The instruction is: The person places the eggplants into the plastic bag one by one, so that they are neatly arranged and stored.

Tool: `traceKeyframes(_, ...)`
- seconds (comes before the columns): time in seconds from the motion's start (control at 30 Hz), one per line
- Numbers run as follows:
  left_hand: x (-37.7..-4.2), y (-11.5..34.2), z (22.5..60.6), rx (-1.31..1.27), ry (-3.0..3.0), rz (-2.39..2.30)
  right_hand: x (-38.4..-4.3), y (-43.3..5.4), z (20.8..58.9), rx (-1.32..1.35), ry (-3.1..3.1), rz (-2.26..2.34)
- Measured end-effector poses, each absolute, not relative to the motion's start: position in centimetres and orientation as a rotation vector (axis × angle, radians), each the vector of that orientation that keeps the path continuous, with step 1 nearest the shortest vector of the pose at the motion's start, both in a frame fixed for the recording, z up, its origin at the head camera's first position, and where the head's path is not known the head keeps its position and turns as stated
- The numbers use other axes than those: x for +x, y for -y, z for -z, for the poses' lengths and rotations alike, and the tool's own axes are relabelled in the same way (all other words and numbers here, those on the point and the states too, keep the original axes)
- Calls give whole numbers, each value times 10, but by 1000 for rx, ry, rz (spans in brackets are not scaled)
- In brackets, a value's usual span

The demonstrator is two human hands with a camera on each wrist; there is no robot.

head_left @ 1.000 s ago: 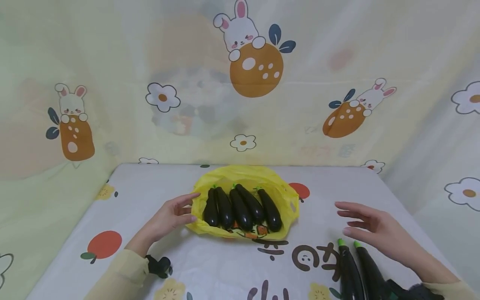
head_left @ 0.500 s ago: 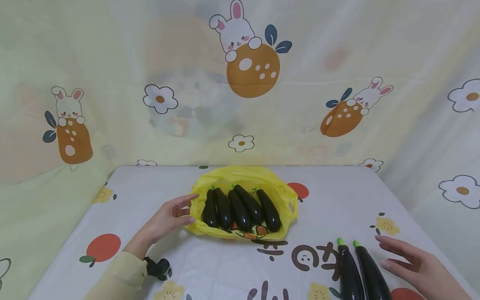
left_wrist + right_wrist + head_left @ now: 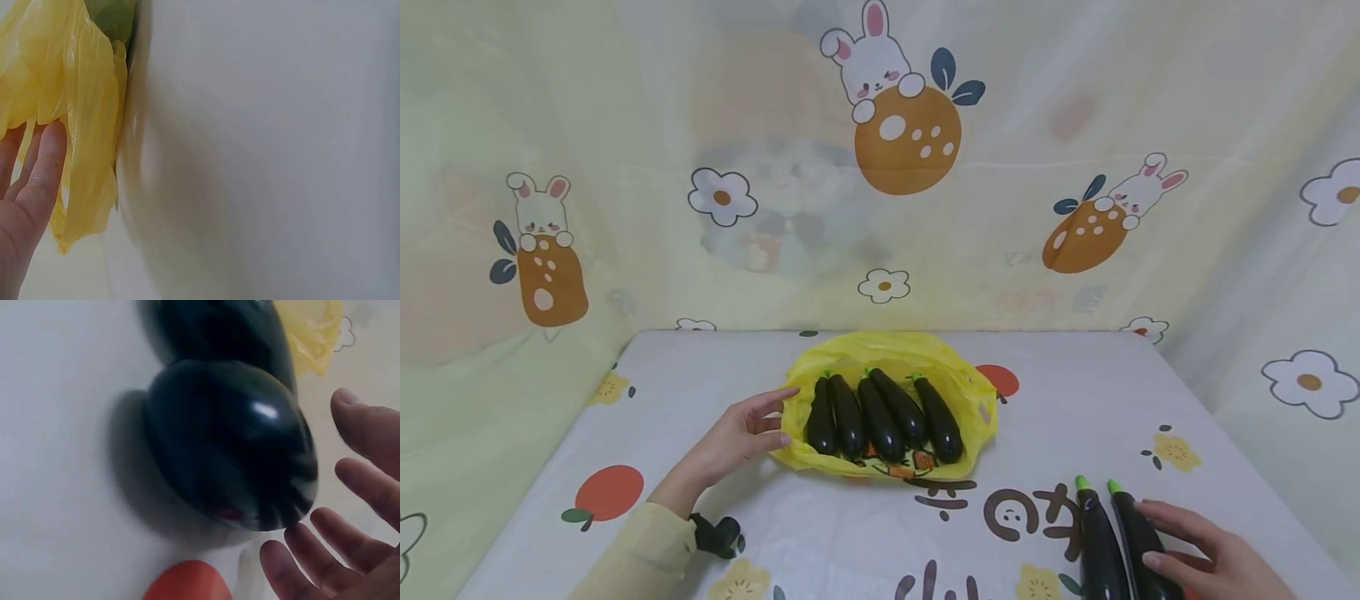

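A yellow plastic bag (image 3: 880, 346) lies on the table, its mouth facing me. Several dark eggplants (image 3: 880, 417) with green stems rest side by side inside it. My left hand (image 3: 737, 437) touches the bag's left edge, thumb and fingers spread apart; the left wrist view shows the fingers (image 3: 47, 169) nearly straight against the plastic. Two more eggplants lie at the front right, a left one (image 3: 1101, 542) and a right one (image 3: 1138, 533). My right hand (image 3: 1213, 558) reaches over the right one from its right side, fingers spread. In the right wrist view, the nearer eggplant (image 3: 231, 444) lies beside the fingertips.
A white tablecloth (image 3: 715, 367) printed with fruit, flowers and dark lettering covers the table. Behind it hangs a pale curtain (image 3: 805, 292) with rabbit and flower prints, which also closes off the left and right sides.
My right hand moved back and right from above the two loose eggplants, then came left to the right one. My left hand stays at the bag.
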State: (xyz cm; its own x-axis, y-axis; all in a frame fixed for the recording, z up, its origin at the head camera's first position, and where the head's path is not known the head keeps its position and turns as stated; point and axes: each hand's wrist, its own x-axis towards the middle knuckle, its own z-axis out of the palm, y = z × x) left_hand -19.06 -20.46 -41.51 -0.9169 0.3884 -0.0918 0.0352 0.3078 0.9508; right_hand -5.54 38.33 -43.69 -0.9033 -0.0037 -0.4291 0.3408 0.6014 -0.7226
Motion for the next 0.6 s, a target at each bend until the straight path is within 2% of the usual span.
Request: traceKeyframes(0.6,-191,202,414,408,-2261,-1651,-56,-379,437,316,-2521,1081)
